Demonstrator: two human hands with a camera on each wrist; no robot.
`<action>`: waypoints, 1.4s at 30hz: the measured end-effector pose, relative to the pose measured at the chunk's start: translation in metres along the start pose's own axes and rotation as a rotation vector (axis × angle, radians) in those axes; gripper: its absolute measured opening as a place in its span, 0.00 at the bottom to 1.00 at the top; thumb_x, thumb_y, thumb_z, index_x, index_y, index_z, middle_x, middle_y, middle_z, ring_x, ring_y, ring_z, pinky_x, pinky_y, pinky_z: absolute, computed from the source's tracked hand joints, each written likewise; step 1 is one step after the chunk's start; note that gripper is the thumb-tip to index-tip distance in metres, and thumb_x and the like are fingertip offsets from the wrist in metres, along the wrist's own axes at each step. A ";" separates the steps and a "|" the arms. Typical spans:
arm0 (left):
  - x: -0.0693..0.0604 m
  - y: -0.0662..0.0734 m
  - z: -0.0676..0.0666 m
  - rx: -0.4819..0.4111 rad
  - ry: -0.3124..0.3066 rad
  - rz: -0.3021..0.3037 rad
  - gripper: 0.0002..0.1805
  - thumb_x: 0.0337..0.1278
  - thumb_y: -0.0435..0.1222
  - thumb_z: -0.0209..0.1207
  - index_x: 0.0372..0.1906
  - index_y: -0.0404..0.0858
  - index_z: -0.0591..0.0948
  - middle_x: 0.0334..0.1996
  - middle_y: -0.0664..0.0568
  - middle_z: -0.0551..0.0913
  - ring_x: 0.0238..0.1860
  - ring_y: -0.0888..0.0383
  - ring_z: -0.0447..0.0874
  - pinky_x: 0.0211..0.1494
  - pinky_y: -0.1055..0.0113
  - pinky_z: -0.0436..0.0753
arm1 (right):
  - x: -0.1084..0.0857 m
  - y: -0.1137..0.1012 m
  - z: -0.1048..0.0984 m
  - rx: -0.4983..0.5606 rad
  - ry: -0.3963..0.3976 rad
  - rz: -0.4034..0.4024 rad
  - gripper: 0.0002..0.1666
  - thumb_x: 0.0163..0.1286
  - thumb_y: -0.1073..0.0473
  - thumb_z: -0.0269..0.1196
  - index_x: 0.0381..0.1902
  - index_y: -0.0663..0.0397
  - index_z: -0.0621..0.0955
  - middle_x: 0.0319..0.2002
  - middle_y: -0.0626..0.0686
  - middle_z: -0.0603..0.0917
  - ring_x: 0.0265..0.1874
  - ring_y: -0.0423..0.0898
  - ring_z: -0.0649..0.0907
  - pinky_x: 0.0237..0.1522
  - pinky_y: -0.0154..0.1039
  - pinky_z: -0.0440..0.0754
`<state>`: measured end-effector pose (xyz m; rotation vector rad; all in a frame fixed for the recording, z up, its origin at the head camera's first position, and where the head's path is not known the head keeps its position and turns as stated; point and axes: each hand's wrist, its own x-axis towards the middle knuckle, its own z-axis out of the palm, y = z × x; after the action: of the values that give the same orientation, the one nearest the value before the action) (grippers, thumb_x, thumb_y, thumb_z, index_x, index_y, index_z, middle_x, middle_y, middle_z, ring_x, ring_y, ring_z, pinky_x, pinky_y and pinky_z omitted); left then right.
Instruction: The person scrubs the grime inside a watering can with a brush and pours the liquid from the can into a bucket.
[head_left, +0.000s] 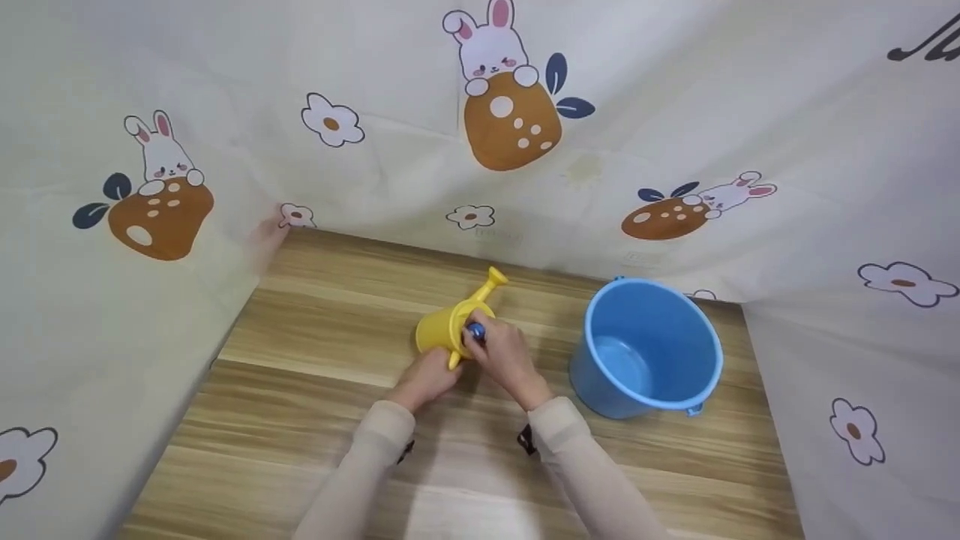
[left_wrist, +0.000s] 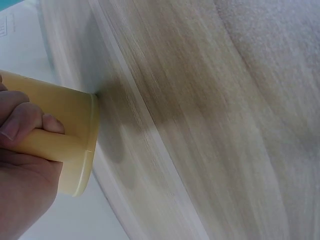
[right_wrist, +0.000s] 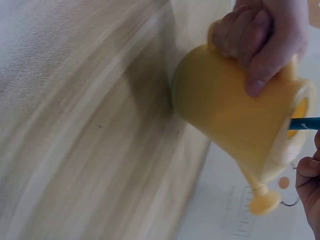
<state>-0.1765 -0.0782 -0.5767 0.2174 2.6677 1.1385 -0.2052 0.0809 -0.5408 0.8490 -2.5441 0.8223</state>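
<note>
A yellow toy watering can [head_left: 438,330] stands tilted above the wooden floor, its spout and sprinkler head toward the back wall. My left hand [head_left: 429,379] grips the can's handle; in the left wrist view its fingers [left_wrist: 22,117] curl round it. My right hand [head_left: 508,360] is at the can's mouth and pinches a slim blue stick-like thing [head_left: 476,331]. In the right wrist view that blue-green stick [right_wrist: 304,123] reaches into the opening. Its far end is hidden inside the can, so its kind cannot be told.
A blue bucket [head_left: 637,405] stands to the right of both hands, with nothing visible inside. Cream cloth walls [head_left: 390,172] printed with rabbits and flowers enclose the wood-patterned floor [head_left: 300,405] at the back and on both sides.
</note>
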 end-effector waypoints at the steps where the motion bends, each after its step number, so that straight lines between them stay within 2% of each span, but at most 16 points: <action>1: 0.000 0.000 0.001 -0.005 -0.001 -0.002 0.06 0.65 0.36 0.56 0.33 0.38 0.79 0.24 0.55 0.72 0.27 0.57 0.71 0.34 0.61 0.74 | 0.000 0.001 0.001 0.007 -0.007 0.012 0.07 0.70 0.56 0.62 0.37 0.52 0.75 0.24 0.50 0.79 0.22 0.42 0.75 0.25 0.36 0.75; 10: 0.003 -0.001 0.001 -0.038 0.012 0.037 0.08 0.67 0.37 0.55 0.35 0.36 0.80 0.22 0.57 0.69 0.26 0.58 0.69 0.33 0.62 0.72 | 0.000 0.002 0.005 -0.007 -0.004 0.032 0.07 0.70 0.55 0.62 0.37 0.50 0.76 0.25 0.50 0.81 0.22 0.44 0.76 0.25 0.40 0.76; 17: 0.003 0.000 0.001 -0.051 -0.017 0.018 0.08 0.67 0.37 0.55 0.36 0.36 0.81 0.23 0.57 0.70 0.27 0.58 0.70 0.34 0.63 0.72 | 0.000 -0.003 -0.002 -0.046 -0.051 0.017 0.08 0.71 0.55 0.61 0.39 0.52 0.75 0.23 0.51 0.79 0.20 0.42 0.74 0.23 0.36 0.73; 21: 0.002 -0.001 0.001 -0.061 -0.014 0.023 0.07 0.66 0.35 0.55 0.39 0.35 0.81 0.24 0.57 0.71 0.28 0.58 0.71 0.36 0.63 0.73 | 0.000 -0.006 -0.007 -0.053 -0.030 0.015 0.08 0.70 0.56 0.61 0.41 0.52 0.75 0.21 0.50 0.79 0.19 0.40 0.71 0.21 0.35 0.71; 27: 0.002 0.002 -0.002 -0.078 -0.048 -0.026 0.08 0.68 0.36 0.54 0.40 0.36 0.80 0.22 0.56 0.71 0.24 0.59 0.71 0.31 0.64 0.73 | 0.001 -0.014 -0.016 -0.106 0.014 -0.022 0.09 0.67 0.58 0.62 0.44 0.52 0.77 0.21 0.50 0.81 0.17 0.40 0.73 0.20 0.37 0.74; 33: 0.001 0.002 -0.001 -0.036 -0.027 -0.003 0.10 0.68 0.37 0.56 0.48 0.38 0.80 0.29 0.54 0.77 0.32 0.58 0.74 0.43 0.59 0.77 | 0.001 -0.020 -0.020 -0.157 -0.004 -0.046 0.09 0.68 0.58 0.62 0.42 0.53 0.75 0.18 0.48 0.75 0.15 0.39 0.66 0.17 0.33 0.67; 40: 0.001 0.003 -0.002 0.028 -0.008 0.025 0.07 0.66 0.35 0.55 0.34 0.37 0.79 0.22 0.56 0.69 0.27 0.57 0.70 0.35 0.61 0.73 | 0.004 -0.020 -0.017 -0.176 0.006 -0.023 0.08 0.69 0.57 0.60 0.40 0.53 0.73 0.15 0.48 0.72 0.15 0.37 0.65 0.16 0.33 0.65; 42: 0.002 0.003 -0.002 0.024 -0.011 0.021 0.06 0.67 0.35 0.55 0.35 0.37 0.79 0.22 0.56 0.69 0.27 0.57 0.70 0.36 0.61 0.73 | 0.005 -0.019 -0.016 -0.165 0.009 -0.007 0.08 0.69 0.57 0.60 0.40 0.53 0.73 0.15 0.47 0.71 0.15 0.38 0.65 0.16 0.33 0.65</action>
<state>-0.1785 -0.0769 -0.5732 0.2554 2.6765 1.1087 -0.1946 0.0763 -0.5180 0.7990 -2.5578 0.6026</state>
